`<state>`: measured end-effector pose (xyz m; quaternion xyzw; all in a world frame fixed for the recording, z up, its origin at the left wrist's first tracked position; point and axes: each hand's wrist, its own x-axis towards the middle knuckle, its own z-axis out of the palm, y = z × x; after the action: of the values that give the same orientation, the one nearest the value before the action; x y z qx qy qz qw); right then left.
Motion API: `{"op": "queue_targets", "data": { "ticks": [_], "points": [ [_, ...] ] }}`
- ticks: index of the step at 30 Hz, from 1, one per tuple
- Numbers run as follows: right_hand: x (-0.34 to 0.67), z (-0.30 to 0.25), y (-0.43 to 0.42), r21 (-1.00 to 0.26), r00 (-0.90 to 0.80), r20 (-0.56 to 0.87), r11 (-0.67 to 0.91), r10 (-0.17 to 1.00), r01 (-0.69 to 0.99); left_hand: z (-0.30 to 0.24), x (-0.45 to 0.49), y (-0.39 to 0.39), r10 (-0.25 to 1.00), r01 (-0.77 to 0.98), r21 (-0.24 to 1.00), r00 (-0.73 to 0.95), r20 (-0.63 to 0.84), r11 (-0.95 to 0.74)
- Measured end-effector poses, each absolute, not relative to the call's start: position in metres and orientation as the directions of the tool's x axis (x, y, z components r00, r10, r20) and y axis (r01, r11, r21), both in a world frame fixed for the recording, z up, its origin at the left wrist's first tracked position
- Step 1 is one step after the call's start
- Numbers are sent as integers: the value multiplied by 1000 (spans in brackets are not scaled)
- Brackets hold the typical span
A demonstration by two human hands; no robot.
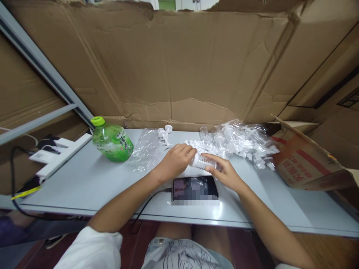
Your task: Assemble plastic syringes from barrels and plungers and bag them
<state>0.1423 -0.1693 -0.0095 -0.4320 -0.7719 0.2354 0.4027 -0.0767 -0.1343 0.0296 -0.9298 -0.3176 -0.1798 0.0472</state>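
Observation:
A clear ribbed plastic tube with a white end (204, 161) lies tilted sideways between my hands, above the table. My left hand (179, 158) has its fingers closed on the tube's white end. My right hand (224, 172) grips the clear end between the thumb and fingers. Just behind are several small white plastic parts (198, 144) and another clear ribbed tube (205, 133). White pieces with round ends (165, 135) lie further left. Below my hands a phone (195, 188) lies flat with a cable plugged into its left side.
A green-capped drink bottle (112, 140) stands left, beside a crumpled clear plastic bag (146, 151). Bags of white parts (244, 142) lie back right, next to an open cardboard box (305, 164). A power strip (66, 155) sits at the left edge. A cardboard wall (179, 67) closes the back.

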Motion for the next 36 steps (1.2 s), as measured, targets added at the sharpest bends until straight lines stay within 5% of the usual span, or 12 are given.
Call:
{"op": "queue_targets", "data": {
  "ticks": [6, 12, 17, 24, 28, 32, 36],
  "points": [
    [146, -12, -166, -829, -211, 397, 447, 894, 335, 62, -81, -147, 428, 325, 282, 746, 511, -903],
    [147, -6, -165, -894, -117, 383, 399, 916, 204, 69, -84, -151, 686, 424, 539, 467, 558, -728],
    [146, -9, -165, -900, -199, 362, 397, 911, 182, 47, -82, -136, 811, 258, 793, 389, 437, -551],
    [140, -9, -170, -929, -363, 269, 340, 892, 146, 44, -81, -140, 724, 0, 830, 490, 486, -558],
    [139, -8, -172, -954, -398, 217, 280, 891, 109, 45, -80, -144, 718, 23, 816, 489, 495, -578],
    [141, -6, -171, -959, -284, 250, 277, 926, 61, 48, -90, -134, 753, 241, 728, 377, 539, -642],
    [147, -1, -168, -955, -33, 244, 234, 969, -185, 40, -119, -108, 842, 717, 485, 275, 464, -501]
  ]
}}
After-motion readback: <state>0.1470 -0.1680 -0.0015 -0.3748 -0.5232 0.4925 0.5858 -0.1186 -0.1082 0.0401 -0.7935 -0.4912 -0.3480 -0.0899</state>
